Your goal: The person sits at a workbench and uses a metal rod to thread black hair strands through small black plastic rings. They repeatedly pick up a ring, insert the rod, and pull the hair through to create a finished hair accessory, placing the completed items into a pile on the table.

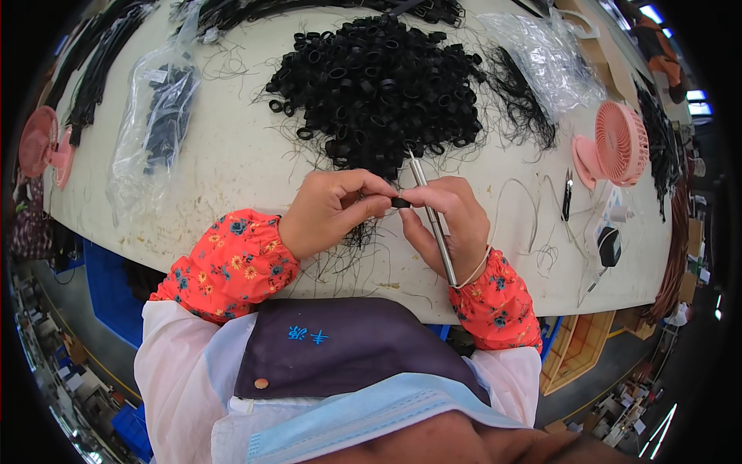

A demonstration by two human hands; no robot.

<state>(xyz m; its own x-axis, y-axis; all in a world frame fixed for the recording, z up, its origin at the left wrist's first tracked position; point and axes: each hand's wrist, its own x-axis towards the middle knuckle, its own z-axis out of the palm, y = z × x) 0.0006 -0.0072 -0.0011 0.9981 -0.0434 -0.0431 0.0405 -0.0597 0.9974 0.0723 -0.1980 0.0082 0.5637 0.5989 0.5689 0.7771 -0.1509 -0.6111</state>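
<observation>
A worker's left hand (328, 210) and right hand (464, 220) meet at the frame's centre, pinching one small black loop (399, 203) between thumbs and fingertips; a slim silver tool (433, 220) is tucked in the right hand. Above, a big heap of black loops (379, 85) covers the upper centre of the pale table (232, 155). One loop is in hand, many lie piled; which are finished, I cannot tell. Blue lettering (308, 334) marks the dark apron (348, 359), lower centre; the white label (158, 76), upper left, is too small to read
</observation>
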